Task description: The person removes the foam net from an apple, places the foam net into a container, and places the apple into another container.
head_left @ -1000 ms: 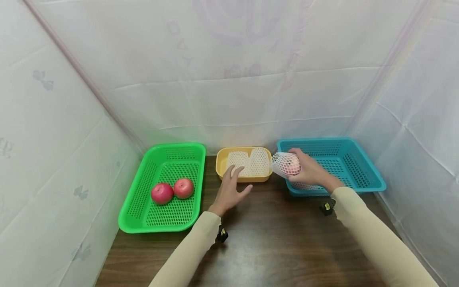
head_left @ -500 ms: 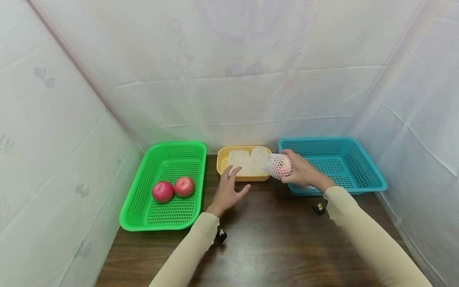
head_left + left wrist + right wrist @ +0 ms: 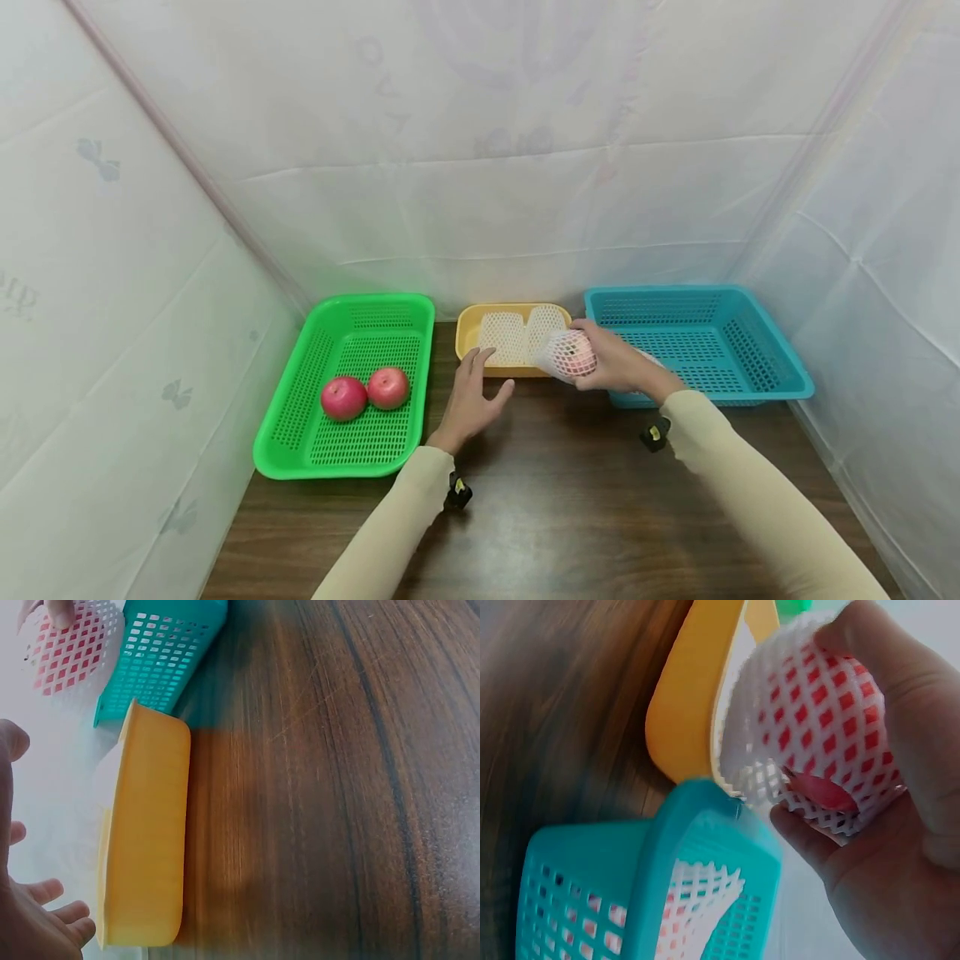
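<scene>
My right hand (image 3: 611, 360) grips an apple (image 3: 825, 720) wrapped in a white foam net sleeve (image 3: 742, 712), thumb on one side and fingers on the other. In the head view it hangs over the right front of a yellow tray (image 3: 468, 329). White foam net sleeves (image 3: 502, 337) lie flat in that tray. My left hand (image 3: 468, 400) hovers at the tray's front left with fingers spread, holding nothing. A blue basket (image 3: 780, 371) stands to the right; through its wall the right wrist view shows another netted apple (image 3: 682, 915).
At the left a green basket (image 3: 270, 433) holds two bare red apples (image 3: 344, 398) (image 3: 388, 388). All the containers stand on a dark wooden table (image 3: 555, 500). White curtain walls (image 3: 480, 208) enclose the back and both sides.
My right hand has carried the netted apple leftward from the blue basket's edge to the yellow tray's front right. The left hand has shifted only slightly.
</scene>
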The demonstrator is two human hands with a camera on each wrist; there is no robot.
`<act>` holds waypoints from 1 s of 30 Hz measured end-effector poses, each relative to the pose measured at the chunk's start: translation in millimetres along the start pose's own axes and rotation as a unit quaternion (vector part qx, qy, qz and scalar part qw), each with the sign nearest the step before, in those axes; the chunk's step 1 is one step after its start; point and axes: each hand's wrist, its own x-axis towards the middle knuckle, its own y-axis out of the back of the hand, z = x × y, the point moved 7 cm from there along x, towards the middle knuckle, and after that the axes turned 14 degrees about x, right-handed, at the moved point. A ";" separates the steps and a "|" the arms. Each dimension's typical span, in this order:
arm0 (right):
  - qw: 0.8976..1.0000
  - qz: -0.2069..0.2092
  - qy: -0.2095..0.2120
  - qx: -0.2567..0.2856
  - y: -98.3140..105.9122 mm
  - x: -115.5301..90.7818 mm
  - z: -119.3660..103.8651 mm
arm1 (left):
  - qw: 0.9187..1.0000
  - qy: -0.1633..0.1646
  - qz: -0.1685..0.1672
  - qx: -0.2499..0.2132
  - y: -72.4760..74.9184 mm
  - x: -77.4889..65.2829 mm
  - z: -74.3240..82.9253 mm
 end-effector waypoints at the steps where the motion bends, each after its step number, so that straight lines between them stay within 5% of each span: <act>1: 1.000 -0.003 0.000 -0.007 -1.8 1.0 -1.0 | 1.000 0.000 0.001 -0.001 0.1 -0.3 -0.6; 13: 0.999 -0.039 -0.014 -0.027 -25.5 11.4 -5.1 | 1.000 0.014 -0.008 -0.003 0.2 -4.1 -7.6; 30: 0.998 -0.064 0.022 -0.017 -54.7 18.7 -11.3 | 0.999 0.037 -0.001 -0.003 2.5 -12.9 -13.7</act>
